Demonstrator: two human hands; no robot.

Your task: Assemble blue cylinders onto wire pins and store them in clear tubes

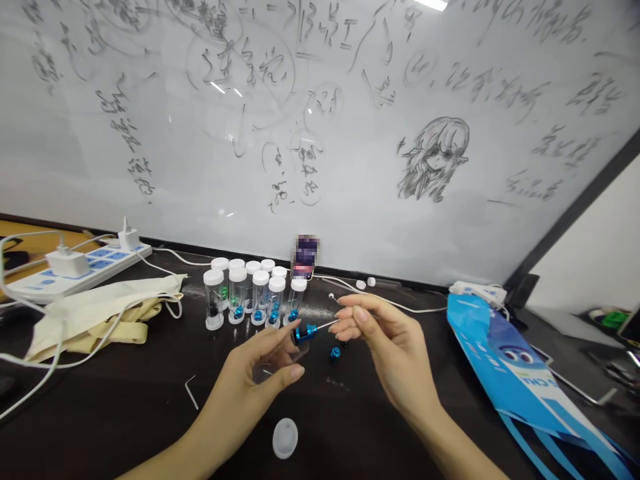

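Observation:
My left hand (260,370) is curled around a clear plastic tube (270,365), mostly hidden by the fingers. At the left fingertips, by the tube, is a blue and black metal part (303,334). A thin metal rod (327,325) runs from this part to my right hand (385,333), which pinches its other end between thumb and fingers. Whether the rod is fixed to the part, I cannot tell. A small blue metal piece (335,353) lies on the table below the right fingers. Nearer to me lies a loose white cap (285,438).
Several white-capped clear tubes (214,300) with small coloured parts stand at the back. A phone (305,257) leans against the whiteboard (350,167). On the left are an L-shaped hex key (191,392), cream cloth (100,313) and a power strip (100,260); a blue bag (520,360) lies right.

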